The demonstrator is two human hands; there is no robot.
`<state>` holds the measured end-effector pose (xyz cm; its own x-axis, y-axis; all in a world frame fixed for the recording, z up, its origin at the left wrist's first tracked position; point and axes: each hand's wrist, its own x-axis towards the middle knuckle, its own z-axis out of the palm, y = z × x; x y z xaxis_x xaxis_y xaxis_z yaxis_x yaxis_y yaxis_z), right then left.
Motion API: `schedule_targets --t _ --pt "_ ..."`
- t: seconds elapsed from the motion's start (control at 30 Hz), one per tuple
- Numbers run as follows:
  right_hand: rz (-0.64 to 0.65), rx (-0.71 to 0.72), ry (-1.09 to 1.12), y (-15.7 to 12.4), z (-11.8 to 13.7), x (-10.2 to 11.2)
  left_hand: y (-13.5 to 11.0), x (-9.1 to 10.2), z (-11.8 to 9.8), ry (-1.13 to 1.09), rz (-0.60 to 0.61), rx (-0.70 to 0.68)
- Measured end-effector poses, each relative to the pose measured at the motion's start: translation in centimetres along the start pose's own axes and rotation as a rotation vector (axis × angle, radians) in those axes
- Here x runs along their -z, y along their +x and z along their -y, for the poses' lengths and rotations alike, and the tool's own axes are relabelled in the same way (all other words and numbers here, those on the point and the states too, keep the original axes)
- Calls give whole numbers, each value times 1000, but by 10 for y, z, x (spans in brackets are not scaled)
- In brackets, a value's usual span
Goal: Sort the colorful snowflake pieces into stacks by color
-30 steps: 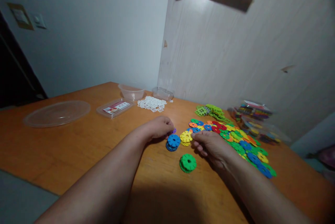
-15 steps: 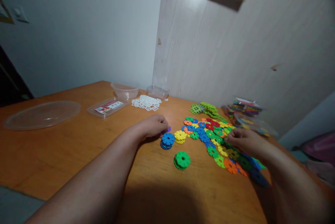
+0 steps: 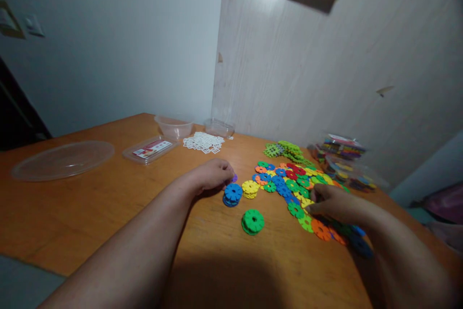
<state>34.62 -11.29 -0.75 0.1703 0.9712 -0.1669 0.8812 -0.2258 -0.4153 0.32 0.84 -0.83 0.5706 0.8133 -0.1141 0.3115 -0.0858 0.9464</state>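
While a printed label [image 3: 152, 148] showed on the flat box [image 3: 148, 160], with the bowl [image 3: 171, 127] behind on the tabletop [image 3: 72, 222], the left hand [image 3: 216, 174] curled at a purple disc [image 3: 235, 178], grip impossible to tell! Next came the blue stack [image 3: 232, 194], yellow stack [image 3: 250, 189] and green stack [image 3: 252, 221], then the pile [image 3: 292, 185]. Its discs looked light, fairly stiff, maybe slippery, hardly fragile; pinching the notched rim seemed best. Over the pile bent the right hand [image 3: 331, 200], catch or no catch unclear, and far right, a see-through tub [image 3: 356, 168] held more coloured pieces!
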Motion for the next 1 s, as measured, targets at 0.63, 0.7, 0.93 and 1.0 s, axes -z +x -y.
schedule_targets --t 0.63,0.7,0.93,1.0 --pt "87 12 1173 -9 124 -43 -5 -5 -12 -344 70 95" --pt "120 -17 1225 -8 130 -50 -5 -5 -12 -350 78 100" --pt "147 -63 1228 -3 130 -58 -7 -4 -16 -391 75 128" --pt "147 -56 1234 -3 129 -58 -6 -2 -16 -411 90 125"
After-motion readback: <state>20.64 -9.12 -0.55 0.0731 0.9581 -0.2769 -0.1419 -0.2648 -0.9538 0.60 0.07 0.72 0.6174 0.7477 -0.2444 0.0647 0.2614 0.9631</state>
